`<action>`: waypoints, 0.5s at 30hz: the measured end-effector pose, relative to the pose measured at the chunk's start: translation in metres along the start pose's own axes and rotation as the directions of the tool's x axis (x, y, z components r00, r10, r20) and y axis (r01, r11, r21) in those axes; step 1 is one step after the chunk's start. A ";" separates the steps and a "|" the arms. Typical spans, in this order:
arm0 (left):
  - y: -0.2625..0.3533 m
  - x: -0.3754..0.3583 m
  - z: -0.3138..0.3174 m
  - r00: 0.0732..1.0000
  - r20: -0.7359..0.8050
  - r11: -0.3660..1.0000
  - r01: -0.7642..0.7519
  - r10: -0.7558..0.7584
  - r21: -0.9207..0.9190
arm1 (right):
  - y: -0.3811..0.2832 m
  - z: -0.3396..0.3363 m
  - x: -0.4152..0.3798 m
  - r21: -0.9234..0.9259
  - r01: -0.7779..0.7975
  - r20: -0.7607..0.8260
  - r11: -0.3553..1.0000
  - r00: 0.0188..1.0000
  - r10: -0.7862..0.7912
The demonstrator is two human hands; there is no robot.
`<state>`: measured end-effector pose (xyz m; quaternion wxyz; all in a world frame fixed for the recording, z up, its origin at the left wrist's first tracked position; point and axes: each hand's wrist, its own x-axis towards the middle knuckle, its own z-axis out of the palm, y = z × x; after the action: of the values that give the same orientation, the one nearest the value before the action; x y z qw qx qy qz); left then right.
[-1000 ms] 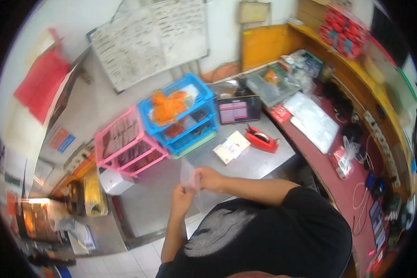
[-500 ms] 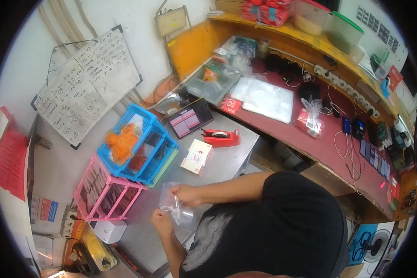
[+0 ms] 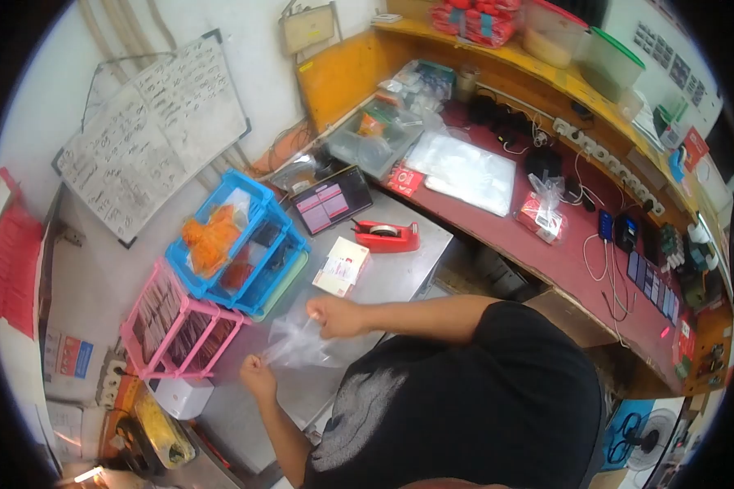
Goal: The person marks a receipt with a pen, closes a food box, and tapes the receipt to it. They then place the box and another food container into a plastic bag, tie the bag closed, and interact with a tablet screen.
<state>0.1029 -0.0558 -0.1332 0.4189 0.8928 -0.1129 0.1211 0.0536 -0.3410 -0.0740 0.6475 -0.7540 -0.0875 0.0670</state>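
Observation:
A clear plastic bag (image 3: 298,341) is stretched between my two hands above the metal table (image 3: 420,273). My right hand (image 3: 334,316) is closed on its upper end, knuckles up. My left hand (image 3: 258,376) is a closed fist at the bag's other side, pinching its edge. The lower part of the bag hangs loose and crumpled toward my black shirt. Just beyond my right hand lies a small white and red box (image 3: 342,267). A red tape dispenser (image 3: 386,236) stands past that box.
Blue stacked baskets (image 3: 281,261) and a pink basket (image 3: 189,346) line the table's left side. A tablet (image 3: 331,201) leans at the back. The red desk (image 3: 497,232) holds a stack of clear plastic bags (image 3: 462,173), cables and a phone (image 3: 654,281).
My hands have moved farther apart, the left one leftward and the right one slightly up, pulling the plastic bag wider. The view has shifted slightly.

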 end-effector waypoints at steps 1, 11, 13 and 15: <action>0.005 -0.001 -0.003 1.000 0.006 0.997 -0.031 0.031 0.066 | -0.002 -0.010 0.000 -0.086 0.053 -0.010 0.995 0.999 -0.054; 0.023 0.011 -0.037 0.949 -0.310 0.998 -0.036 0.051 0.055 | 0.002 -0.093 0.011 -0.612 -0.220 -0.574 0.759 0.784 -0.236; 0.035 0.036 -0.022 0.918 -0.397 0.954 -0.107 -0.012 -0.278 | -0.008 -0.067 0.023 -0.827 -0.041 -0.434 0.560 0.680 -0.591; 0.064 0.051 -0.002 0.945 -0.326 0.862 -0.150 -0.019 -0.485 | -0.050 -0.037 0.031 -0.901 0.124 -0.279 0.416 0.568 -0.774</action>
<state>0.1317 -0.0990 -0.0696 0.6454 0.7164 -0.1019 0.2448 0.0896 -0.3629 -0.0189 0.2024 -0.8653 -0.0868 -0.4502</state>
